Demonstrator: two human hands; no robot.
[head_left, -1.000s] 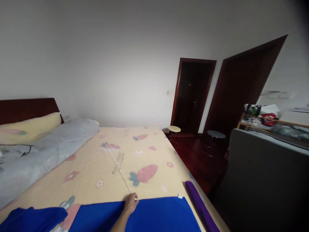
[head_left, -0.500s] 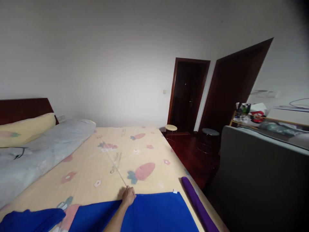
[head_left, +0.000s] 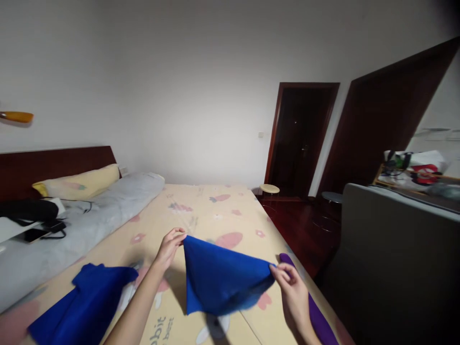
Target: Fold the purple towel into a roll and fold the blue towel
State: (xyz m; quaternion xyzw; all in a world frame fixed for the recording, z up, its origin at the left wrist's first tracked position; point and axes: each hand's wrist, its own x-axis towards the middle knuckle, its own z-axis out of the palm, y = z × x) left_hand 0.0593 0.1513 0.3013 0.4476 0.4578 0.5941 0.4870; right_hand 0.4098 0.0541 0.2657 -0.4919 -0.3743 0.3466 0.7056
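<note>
Stretched between my two hands is a blue cloth (head_left: 226, 278), lifted off the bed. My left hand (head_left: 171, 245) pinches its upper left corner. The upper right corner is in the fingers of my right hand (head_left: 290, 282). The cloth's lower edge hangs down, blurred toward the right. To the left of my left forearm, a second blue cloth (head_left: 89, 302) lies rumpled on the bed sheet (head_left: 204, 215). A long purple roll (head_left: 318, 316) lies along the bed's right edge, partly behind my right hand.
A grey quilt (head_left: 118, 206) and a yellow pillow (head_left: 86, 182) lie by the headboard (head_left: 72, 158), with black devices (head_left: 46, 230) at the left. Two stools (head_left: 269, 189) stand on the floor beyond. A dark grey panel (head_left: 388, 258) rises to the right of the bed.
The blue cloth has gone from lying flat to hanging raised between both hands. My right hand has come into view. The view has turned left, showing more of the headboard side.
</note>
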